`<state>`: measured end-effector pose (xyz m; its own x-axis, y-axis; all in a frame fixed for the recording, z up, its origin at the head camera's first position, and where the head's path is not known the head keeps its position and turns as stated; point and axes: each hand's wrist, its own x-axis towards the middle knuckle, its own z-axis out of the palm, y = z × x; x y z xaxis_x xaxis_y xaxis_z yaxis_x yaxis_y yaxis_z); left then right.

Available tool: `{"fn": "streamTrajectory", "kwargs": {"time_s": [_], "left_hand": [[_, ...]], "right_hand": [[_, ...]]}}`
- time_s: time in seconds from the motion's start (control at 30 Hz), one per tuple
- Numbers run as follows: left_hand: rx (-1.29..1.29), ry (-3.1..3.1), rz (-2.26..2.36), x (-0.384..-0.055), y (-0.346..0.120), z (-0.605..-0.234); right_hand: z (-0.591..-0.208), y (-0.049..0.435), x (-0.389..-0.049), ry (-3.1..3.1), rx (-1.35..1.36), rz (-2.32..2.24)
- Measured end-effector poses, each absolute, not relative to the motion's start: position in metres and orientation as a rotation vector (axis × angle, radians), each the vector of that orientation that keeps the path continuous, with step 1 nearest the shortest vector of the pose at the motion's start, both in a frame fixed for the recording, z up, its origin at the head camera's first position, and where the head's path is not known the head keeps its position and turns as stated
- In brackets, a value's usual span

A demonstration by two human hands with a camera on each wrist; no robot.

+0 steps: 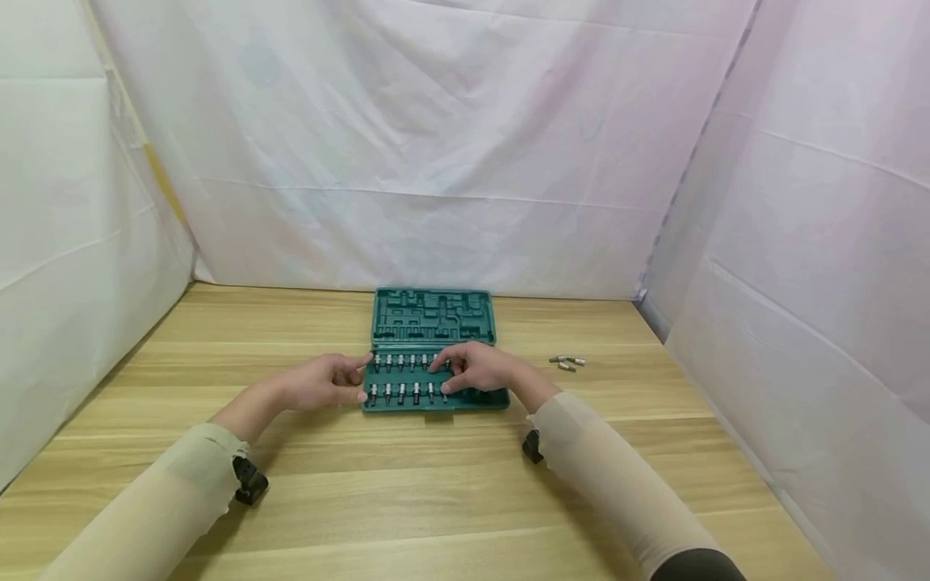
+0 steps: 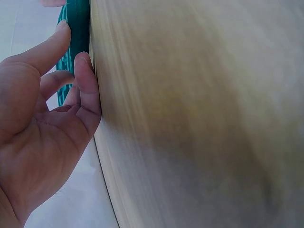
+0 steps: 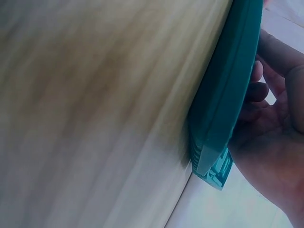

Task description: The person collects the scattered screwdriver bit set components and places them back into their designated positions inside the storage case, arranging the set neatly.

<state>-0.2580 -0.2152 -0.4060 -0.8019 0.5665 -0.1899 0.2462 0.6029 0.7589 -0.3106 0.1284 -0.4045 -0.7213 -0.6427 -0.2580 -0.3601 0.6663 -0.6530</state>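
A green bit socket case [image 1: 414,376] lies opened flat on the table, its lid [image 1: 434,313] toward the back wall. Silver-topped bit sockets [image 1: 416,393] sit in two rows in its near half. My left hand [image 1: 312,382] holds the case's left side, thumb at the near corner and index finger at the back one; the other fingers bend beside its wall. Over the right part of the case is my right hand [image 1: 481,367], thumb tip on the rightmost visible bit socket [image 1: 445,395] of the near row. Its index finger reaches the back row, apart from the thumb, and hides sockets there.
Several loose bit sockets [image 1: 568,363] lie on the wooden table [image 1: 407,492] to the right of the case. White sheets [image 1: 436,145] hang at the back and both sides. Small black cameras [image 1: 250,482] are worn at both wrists.
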Motion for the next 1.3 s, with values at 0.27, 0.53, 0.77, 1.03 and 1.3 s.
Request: {"fn": "streamTrajectory", "kwargs": {"time_s": [0.27, 0.53, 0.77, 1.03, 1.3], "left_hand": [[0.652, 2.413, 1.065, -0.258, -0.216, -0.406], [0.657, 2.426, 1.053, -0.258, -0.217, -0.406], [0.673, 2.453, 1.028, -0.259, -0.217, -0.408], [0.669, 2.440, 1.042, -0.260, -0.217, -0.409], [0.654, 2.420, 1.057, -0.259, -0.216, -0.409]], "right_hand": [[-0.403, 0.130, -0.310, 2.379, -0.766, -0.825], [-0.403, 0.132, -0.311, 2.353, -0.773, -0.861], [-0.403, 0.134, -0.309, 2.359, -0.766, -0.875], [-0.401, 0.142, -0.307, 2.377, -0.770, -0.954], [-0.397, 0.166, -0.310, 2.441, -0.773, -1.027]]}}
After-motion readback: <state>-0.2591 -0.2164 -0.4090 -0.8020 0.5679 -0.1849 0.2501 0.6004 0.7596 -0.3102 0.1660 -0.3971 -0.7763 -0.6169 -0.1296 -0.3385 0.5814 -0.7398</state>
